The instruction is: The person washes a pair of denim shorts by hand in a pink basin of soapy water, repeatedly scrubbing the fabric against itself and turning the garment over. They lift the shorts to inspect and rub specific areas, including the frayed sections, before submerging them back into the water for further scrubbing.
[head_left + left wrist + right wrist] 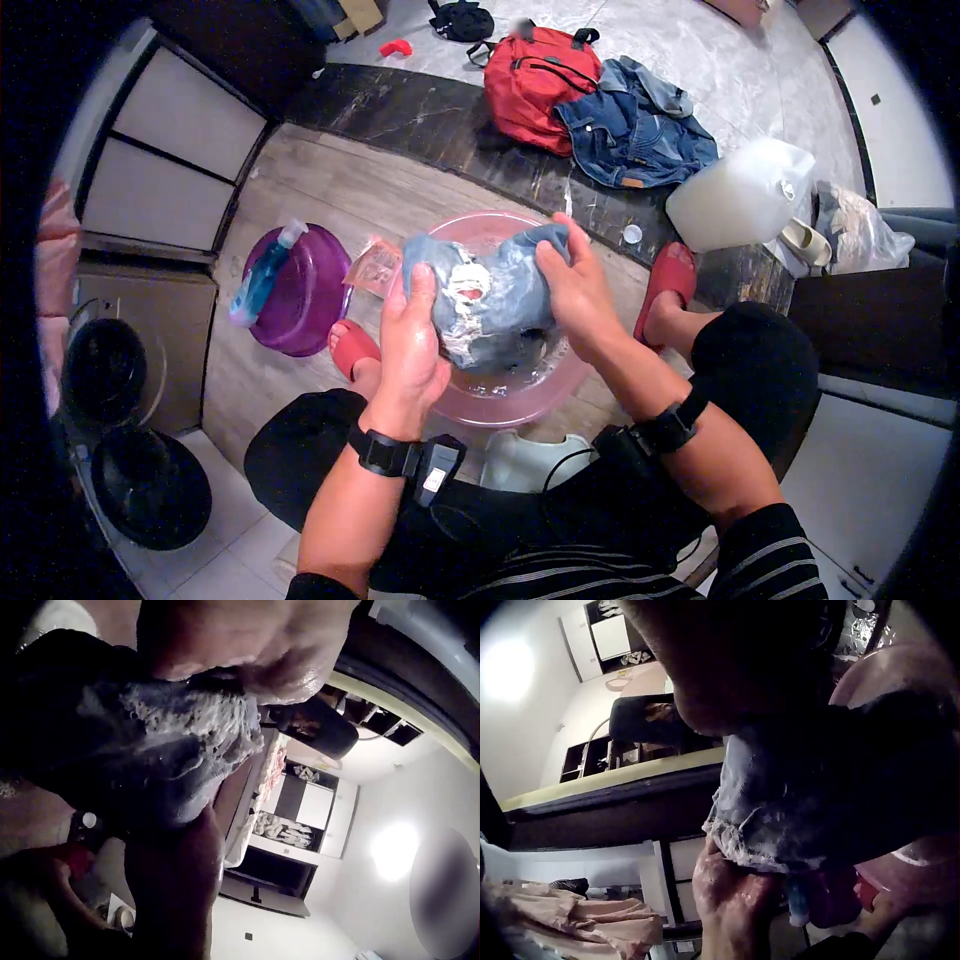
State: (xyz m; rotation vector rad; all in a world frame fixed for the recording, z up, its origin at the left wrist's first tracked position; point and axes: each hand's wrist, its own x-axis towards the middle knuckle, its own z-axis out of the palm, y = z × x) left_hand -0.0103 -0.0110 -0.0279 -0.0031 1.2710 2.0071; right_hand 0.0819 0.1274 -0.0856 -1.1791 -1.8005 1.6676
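Wet ripped denim jeans (510, 285), light blue with a frayed white tear, are held up over a pink basin (530, 405) of water in the head view. My left hand (408, 335) grips the cloth on the left, thumb lying on top. On the right, my right hand (580, 295) holds the other side with its thumb over the fabric. The frayed threads of the denim (195, 724) show close up in the left wrist view. Below, part of the denim (795, 795) hangs dark toward the basin in the right wrist view.
Left of the basin stands a purple basin (330, 290) with a bottle of blue liquid (265, 275) in it. A red backpack (540, 90), a denim garment (640, 130) and a white jug (745, 195) lie beyond a dark stone step (400, 115). Red slippers (668, 280) flank the pink basin.
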